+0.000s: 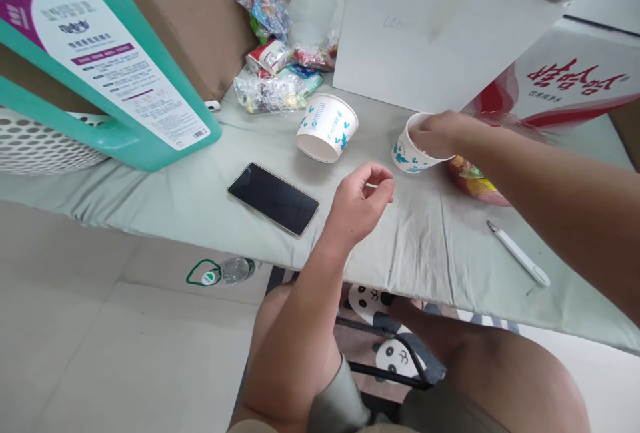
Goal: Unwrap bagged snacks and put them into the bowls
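My right hand (pixel 440 134) reaches into the mouth of a white paper cup (pixel 411 156) with blue leaf prints; its fingertips are hidden inside. A second cup (pixel 327 127) of the same print stands to the left, close to the plastic-wrapped packets. In front of the cups, my left hand (pixel 363 196) hovers over the cloth with its fingers curled and thumb near the index finger; nothing shows between them. A black phone (pixel 273 198) lies left of my left hand. Beneath my right forearm sits a reddish bowl (pixel 480 183) with colourful packets.
A white-handled tool (pixel 519 253) lies at the right near the edge of the cloth-covered table (pixel 200 213). A green jug (pixel 165 116) and white basket (pixel 40 143) stand left. Behind are wrapped packets (pixel 273 89), a clear tub (pixel 307 13), a cardboard box (pixel 185 13) and white boxes (pixel 430 33).
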A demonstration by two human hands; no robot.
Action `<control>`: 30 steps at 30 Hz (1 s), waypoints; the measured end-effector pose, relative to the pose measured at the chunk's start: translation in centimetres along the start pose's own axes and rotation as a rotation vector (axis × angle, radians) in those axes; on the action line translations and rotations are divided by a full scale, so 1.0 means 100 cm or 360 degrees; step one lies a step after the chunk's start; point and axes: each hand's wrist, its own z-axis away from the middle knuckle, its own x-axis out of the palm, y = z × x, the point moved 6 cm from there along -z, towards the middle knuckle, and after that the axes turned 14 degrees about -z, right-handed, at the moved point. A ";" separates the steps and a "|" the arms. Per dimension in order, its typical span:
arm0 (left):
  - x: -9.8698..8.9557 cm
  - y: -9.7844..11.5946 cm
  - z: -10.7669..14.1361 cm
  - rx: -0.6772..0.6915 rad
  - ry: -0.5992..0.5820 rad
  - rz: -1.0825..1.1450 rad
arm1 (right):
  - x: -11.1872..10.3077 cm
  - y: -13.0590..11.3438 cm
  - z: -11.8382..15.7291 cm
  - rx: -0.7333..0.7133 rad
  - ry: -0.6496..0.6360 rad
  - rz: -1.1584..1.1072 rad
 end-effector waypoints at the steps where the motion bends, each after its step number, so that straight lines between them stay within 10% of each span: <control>1: -0.003 0.002 0.000 0.0016 0.0016 0.0020 | -0.006 -0.009 0.003 0.0040 -0.0014 0.0057; 4: -0.011 0.005 0.001 0.0032 0.0074 0.0091 | -0.014 -0.054 0.008 -0.0143 0.0057 -0.0133; 10: -0.022 0.005 0.003 -0.0044 0.0227 0.0214 | 0.036 -0.135 0.002 -0.0350 -0.0270 -0.0457; 21: -0.041 0.010 0.005 -0.0007 0.0293 0.0441 | 0.040 -0.134 -0.034 -0.0566 0.0014 0.0072; 30: -0.086 0.007 0.023 -0.0075 0.0805 0.0727 | 0.102 -0.239 -0.053 -0.1030 -0.0216 -0.0012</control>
